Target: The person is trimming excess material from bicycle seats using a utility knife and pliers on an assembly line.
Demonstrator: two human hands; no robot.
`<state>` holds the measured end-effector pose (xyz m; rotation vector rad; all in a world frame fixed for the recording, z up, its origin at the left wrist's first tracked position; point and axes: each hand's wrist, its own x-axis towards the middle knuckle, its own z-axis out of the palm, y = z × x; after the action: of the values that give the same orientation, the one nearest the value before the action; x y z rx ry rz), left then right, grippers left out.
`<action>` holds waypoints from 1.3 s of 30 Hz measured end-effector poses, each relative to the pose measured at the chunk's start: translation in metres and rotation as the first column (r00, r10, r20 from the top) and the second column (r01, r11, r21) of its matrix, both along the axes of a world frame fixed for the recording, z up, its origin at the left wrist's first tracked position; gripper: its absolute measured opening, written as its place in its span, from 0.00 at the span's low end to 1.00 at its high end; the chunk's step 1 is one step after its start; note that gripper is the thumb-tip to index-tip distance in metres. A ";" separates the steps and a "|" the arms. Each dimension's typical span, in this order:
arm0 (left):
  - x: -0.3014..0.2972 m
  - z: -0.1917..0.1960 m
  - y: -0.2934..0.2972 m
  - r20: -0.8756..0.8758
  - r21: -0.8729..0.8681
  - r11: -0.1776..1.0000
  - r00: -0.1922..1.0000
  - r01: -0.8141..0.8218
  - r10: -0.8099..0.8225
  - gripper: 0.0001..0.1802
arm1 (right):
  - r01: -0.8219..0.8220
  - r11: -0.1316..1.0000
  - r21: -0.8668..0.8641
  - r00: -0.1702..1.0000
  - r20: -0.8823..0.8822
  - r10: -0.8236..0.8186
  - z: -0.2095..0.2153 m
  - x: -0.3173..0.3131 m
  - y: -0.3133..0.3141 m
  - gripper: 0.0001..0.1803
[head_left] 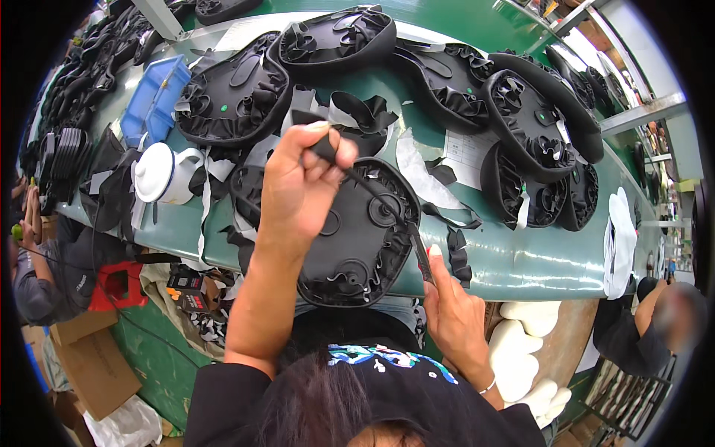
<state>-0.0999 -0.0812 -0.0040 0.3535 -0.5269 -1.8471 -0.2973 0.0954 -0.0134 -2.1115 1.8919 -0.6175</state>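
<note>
My left hand (302, 175) is raised over the bench, its fingers closed on a black fabric strip (365, 183). The strip runs taut and slanting down toward a rounded black shell (328, 257) with a gathered fabric rim and round recesses. Lower on the right, my right hand (456, 316) grips a slim dark tool with a red streak (421, 255), its tip at the shell's right rim beside the strip's lower end. Whether that tool is a knife or scissors I cannot tell. The shell lies at the bench's near edge, gathered side up.
Several similar black padded shells (231, 93) lie along the far side. Left stand a white lidded enamel mug (155, 173) and a blue plastic bin (155, 97). Black and white fabric scraps (428, 179) litter the green bench (521, 257). People sit at both sides; white foam pieces (514, 357) are below right.
</note>
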 end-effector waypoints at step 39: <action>0.015 -0.008 -0.027 0.641 -0.755 0.226 0.617 0.616 0.457 0.12 | -0.340 0.895 0.289 0.839 -0.337 0.427 0.077 -0.028 -0.101 0.25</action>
<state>-0.0846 -0.1085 -0.0119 0.2027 -2.3275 -0.9017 -0.3257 -0.0060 0.0633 -2.4967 1.5265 0.1119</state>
